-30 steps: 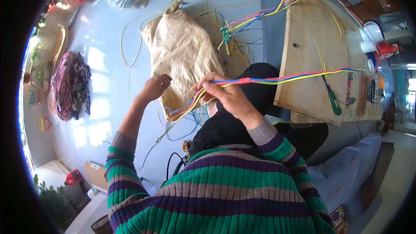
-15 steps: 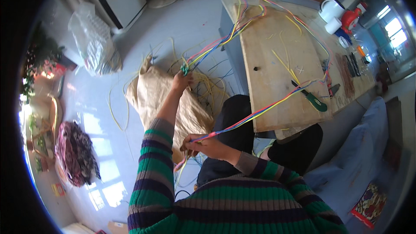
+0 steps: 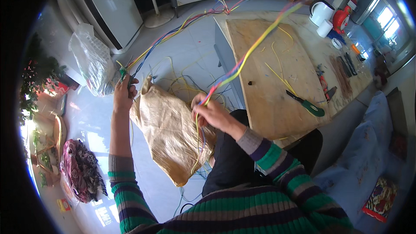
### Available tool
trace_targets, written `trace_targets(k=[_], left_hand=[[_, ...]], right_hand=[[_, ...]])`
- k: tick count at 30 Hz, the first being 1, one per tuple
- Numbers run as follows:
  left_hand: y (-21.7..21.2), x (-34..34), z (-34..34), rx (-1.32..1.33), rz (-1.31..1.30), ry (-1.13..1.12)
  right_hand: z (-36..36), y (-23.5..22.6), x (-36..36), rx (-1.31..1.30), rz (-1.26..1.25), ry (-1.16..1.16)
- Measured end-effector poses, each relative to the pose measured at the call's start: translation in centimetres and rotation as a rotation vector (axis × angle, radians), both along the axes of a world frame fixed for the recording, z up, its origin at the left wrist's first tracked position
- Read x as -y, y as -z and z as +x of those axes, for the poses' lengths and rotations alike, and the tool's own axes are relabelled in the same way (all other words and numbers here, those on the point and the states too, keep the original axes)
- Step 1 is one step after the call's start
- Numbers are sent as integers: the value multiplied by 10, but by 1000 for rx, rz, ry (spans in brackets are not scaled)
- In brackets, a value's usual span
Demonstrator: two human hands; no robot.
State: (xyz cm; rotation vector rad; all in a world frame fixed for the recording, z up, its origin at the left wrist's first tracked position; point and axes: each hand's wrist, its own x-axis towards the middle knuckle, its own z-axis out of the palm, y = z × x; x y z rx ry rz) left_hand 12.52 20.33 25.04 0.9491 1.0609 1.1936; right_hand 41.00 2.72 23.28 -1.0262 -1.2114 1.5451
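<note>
Seated beside the wooden desk (image 3: 277, 104), a person's left hand (image 3: 123, 95) and right hand (image 3: 210, 112), fingers clenched, pull a bundle of coloured wires (image 3: 242, 60) taut above a tan sack (image 3: 169, 134), seemingly to straighten it.

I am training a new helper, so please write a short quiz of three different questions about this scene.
1. True or false: the left hand grips one end of the coloured wire bundle.
2. Which tool lies on the wooden board? A) green-handled knife B) hammer C) saw
3. Fill in: below the right hand lies a tan ____.

Key: 1 true; 2 A; 3 sack.
</note>
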Motion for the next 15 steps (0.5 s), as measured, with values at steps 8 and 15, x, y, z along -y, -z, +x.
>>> trace_targets(k=[8, 15], left_hand=[[4, 52, -31, 182, -223, 15], [-19, 82, 1, 490, -360, 231]], right_hand=[[29, -41, -78, 42, 141, 227], [28, 15, -144, -275, -22, 530]])
